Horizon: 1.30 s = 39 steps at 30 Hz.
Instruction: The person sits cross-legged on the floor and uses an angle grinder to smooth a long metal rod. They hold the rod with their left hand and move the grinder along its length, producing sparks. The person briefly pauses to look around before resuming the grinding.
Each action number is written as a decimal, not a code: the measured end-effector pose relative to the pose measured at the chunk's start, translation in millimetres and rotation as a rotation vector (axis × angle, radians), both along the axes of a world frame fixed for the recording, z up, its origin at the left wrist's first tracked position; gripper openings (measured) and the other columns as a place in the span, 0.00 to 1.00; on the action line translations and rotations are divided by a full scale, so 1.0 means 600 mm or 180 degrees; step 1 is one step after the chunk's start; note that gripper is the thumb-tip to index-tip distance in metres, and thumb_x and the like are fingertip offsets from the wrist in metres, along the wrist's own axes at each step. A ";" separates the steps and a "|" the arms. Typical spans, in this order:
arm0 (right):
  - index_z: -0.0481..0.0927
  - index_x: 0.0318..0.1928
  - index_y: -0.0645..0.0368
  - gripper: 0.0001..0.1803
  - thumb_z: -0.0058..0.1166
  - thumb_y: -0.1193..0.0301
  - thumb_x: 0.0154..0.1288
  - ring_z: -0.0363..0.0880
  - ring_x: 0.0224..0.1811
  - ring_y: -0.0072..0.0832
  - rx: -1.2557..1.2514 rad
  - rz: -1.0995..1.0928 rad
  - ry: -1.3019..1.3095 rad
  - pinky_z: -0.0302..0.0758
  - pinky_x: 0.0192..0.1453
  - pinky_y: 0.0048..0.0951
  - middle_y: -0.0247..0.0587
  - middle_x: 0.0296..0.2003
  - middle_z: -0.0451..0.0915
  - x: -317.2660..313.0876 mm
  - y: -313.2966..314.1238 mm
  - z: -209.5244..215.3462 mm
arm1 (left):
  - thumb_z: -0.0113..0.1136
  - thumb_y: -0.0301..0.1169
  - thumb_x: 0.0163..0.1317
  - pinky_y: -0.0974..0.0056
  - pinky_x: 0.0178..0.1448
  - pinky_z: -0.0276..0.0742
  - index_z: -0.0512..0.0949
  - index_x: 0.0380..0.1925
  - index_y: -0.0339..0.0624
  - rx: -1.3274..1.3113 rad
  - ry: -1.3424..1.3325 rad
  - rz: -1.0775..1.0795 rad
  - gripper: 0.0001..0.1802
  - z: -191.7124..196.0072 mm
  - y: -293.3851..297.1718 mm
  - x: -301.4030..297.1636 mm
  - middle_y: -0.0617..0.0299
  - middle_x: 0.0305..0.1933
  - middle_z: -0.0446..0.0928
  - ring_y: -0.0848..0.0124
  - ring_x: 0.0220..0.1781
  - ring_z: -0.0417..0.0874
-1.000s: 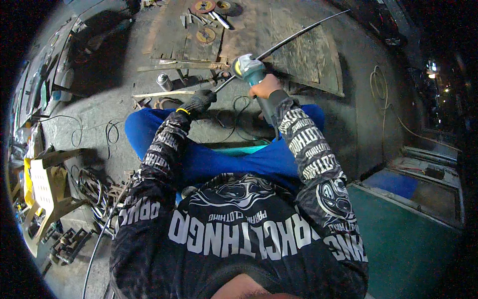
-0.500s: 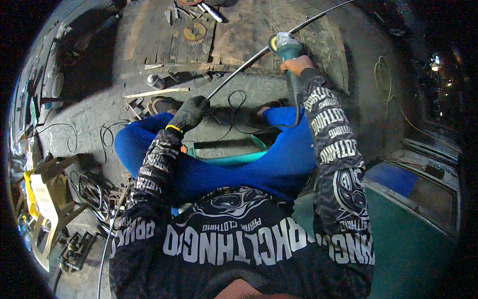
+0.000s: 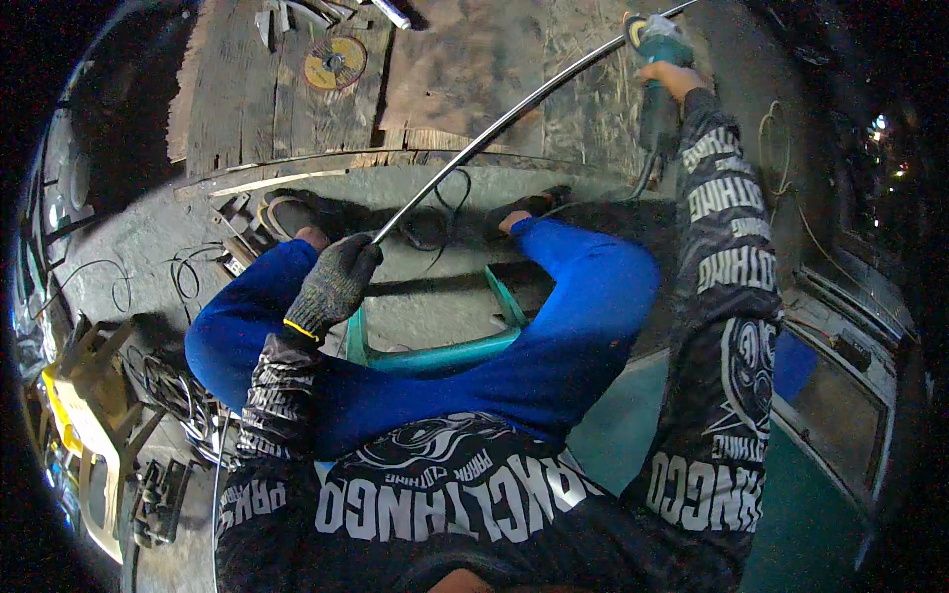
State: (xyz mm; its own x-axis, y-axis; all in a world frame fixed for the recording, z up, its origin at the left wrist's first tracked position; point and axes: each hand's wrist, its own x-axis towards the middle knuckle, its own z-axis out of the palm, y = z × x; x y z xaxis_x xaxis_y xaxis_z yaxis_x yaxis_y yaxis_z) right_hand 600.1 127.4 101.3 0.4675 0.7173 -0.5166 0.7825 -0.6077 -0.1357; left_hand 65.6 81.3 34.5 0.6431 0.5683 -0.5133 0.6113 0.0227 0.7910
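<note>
My left hand [image 3: 336, 282], in a dark grey knit glove with a yellow cuff, is closed around the near part of a long thin metal rod [image 3: 504, 117]. The rod slants away to the far right over a wooden board. At its far part, my bare right hand [image 3: 676, 81] grips a teal angle grinder [image 3: 664, 44]. The grinder's yellowish disc [image 3: 636, 30] is at the rod; whether it touches or spins cannot be made out. A cord runs from the grinder's rear end toward my foot.
The wooden board [image 3: 445, 59] carries a worn yellow-brown disc [image 3: 335, 63] and several metal scraps [image 3: 287, 15]. A teal frame [image 3: 445, 353] stands between my legs. Coiled cables [image 3: 163, 381] and a yellow-and-white chair-like piece [image 3: 99, 445] are at left. A framed panel [image 3: 835, 381] is at right.
My right hand has carried the grinder farther out along the rod, to the right. The left hand, still on the rod, sits lower and slightly left. The whole view has shifted too.
</note>
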 end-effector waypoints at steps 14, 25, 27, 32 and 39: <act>0.83 0.33 0.64 0.28 0.65 0.53 0.35 0.78 0.43 0.36 0.0310 -0.0294 -0.0120 0.73 0.46 0.34 0.50 0.42 0.80 -0.110 -0.065 -0.009 | 0.47 0.32 0.66 0.55 0.47 0.73 0.76 0.40 0.35 0.0453 -0.0313 -0.0219 0.13 -0.029 -0.029 -0.049 0.43 0.42 0.77 0.48 0.43 0.77; 0.81 0.30 0.72 0.30 0.69 0.57 0.30 0.81 0.37 0.38 0.0518 -0.0734 0.0137 0.76 0.42 0.32 0.52 0.35 0.81 -0.376 -0.191 -0.010 | 0.51 0.29 0.57 0.50 0.43 0.72 0.73 0.31 0.40 0.2581 -0.0552 -0.1516 0.05 -0.077 -0.057 -0.073 0.48 0.34 0.74 0.47 0.40 0.76; 0.80 0.29 0.72 0.30 0.70 0.58 0.29 0.81 0.36 0.38 0.0661 -0.0700 0.0118 0.76 0.41 0.33 0.53 0.33 0.81 -0.420 -0.210 -0.001 | 0.55 0.33 0.53 0.51 0.44 0.73 0.72 0.31 0.41 0.1913 -0.0498 -0.1158 0.08 -0.091 -0.054 -0.071 0.48 0.34 0.74 0.48 0.41 0.76; 0.79 0.36 0.74 0.34 0.71 0.60 0.27 0.81 0.40 0.41 0.0602 -0.0709 0.0175 0.77 0.44 0.35 0.57 0.36 0.81 -0.521 -0.267 0.017 | 0.61 0.39 0.49 0.49 0.45 0.72 0.73 0.33 0.41 0.2781 -0.0578 -0.1717 0.16 -0.090 -0.060 -0.092 0.48 0.34 0.74 0.47 0.41 0.76; 0.77 0.41 0.74 0.37 0.70 0.61 0.28 0.80 0.44 0.46 0.0709 -0.0440 0.0223 0.76 0.49 0.37 0.61 0.40 0.80 -0.608 -0.295 0.017 | 0.63 0.41 0.48 0.50 0.42 0.71 0.74 0.32 0.43 0.1798 -0.0738 -0.1278 0.16 -0.109 -0.074 -0.095 0.49 0.32 0.73 0.47 0.39 0.76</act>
